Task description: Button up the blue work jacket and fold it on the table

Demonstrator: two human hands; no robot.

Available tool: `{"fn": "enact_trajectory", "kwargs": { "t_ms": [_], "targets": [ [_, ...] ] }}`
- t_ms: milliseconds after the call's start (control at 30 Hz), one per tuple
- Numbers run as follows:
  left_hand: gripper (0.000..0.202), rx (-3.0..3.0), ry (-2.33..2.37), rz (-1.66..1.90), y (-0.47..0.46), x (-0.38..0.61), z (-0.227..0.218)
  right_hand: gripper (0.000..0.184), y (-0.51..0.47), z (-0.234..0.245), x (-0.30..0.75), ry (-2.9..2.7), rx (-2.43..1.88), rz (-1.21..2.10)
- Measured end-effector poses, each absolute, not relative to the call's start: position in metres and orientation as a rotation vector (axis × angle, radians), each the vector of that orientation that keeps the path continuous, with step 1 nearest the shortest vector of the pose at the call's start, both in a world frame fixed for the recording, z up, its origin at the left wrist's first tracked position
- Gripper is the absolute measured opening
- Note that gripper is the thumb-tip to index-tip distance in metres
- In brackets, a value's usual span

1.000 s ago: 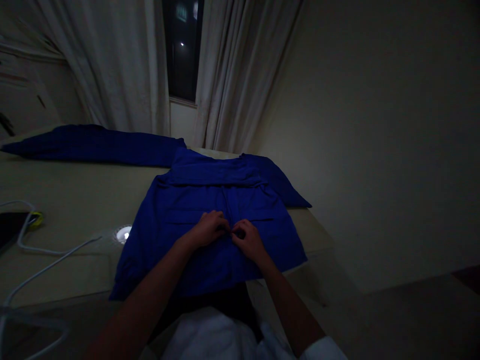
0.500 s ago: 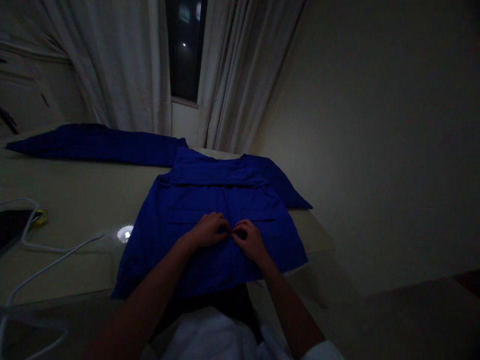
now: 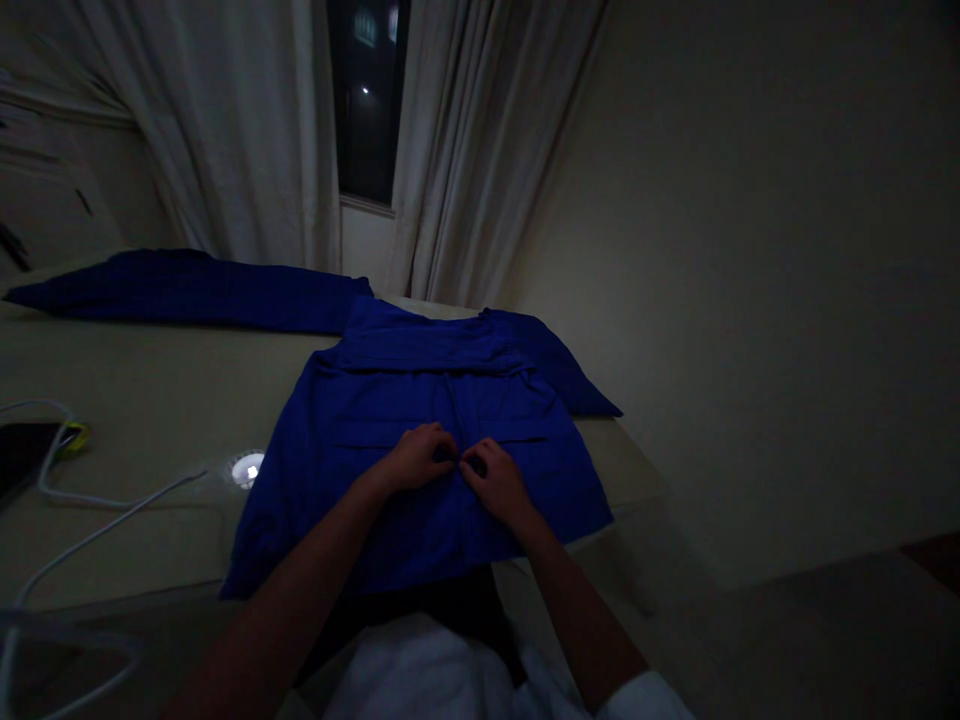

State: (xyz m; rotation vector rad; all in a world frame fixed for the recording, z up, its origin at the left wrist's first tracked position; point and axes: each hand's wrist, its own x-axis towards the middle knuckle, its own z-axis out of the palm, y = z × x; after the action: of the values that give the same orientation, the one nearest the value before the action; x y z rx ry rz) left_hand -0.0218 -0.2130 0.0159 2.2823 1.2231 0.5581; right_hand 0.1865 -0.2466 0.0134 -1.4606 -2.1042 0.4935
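Note:
A dark blue jacket [image 3: 390,400] lies spread over the table, its long sleeve stretched to the far left and the other sleeve angled down to the right. At its front placket, just below the level of the pocket flaps, my left hand [image 3: 421,457] pinches the cloth with thumb and fingers. Close beside it, nearly touching, my right hand [image 3: 493,478] pinches the other edge of the front opening. Any button between the fingertips is too small and dark to make out.
On the pale table [image 3: 150,400], a white cable [image 3: 112,515] curls at the left near a dark flat object [image 3: 26,455] with a yellow bit. A round shiny disc [image 3: 247,469] sits by the jacket. Curtains [image 3: 247,130] and a wall stand behind.
Both hands stay at the placket, with the fingertips now slightly farther apart. The view has shifted a little; the jacket lies as before.

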Motion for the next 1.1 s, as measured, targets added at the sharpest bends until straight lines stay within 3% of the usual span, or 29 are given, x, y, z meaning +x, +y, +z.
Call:
{"fn": "enact_trajectory", "kwargs": {
  "t_ms": [500, 800, 1100],
  "targets": [
    [0.011, 2.258, 1.225, 0.587, -0.21, -0.022, 0.014, 0.013, -0.256, 0.015, 0.181, -2.316, -1.453, 0.192],
    [0.02, 2.454, 1.253, 0.372, -0.218, -0.022, 0.033, 0.012, -0.26, 0.013, 0.181, -2.274, -1.351, 0.083],
    [0.023, 2.523, 1.281, 0.574, -0.24, -0.03, 0.014, 0.012, -0.25, 0.014, 0.196, -2.104, -1.306, 0.648]
  ]
}}
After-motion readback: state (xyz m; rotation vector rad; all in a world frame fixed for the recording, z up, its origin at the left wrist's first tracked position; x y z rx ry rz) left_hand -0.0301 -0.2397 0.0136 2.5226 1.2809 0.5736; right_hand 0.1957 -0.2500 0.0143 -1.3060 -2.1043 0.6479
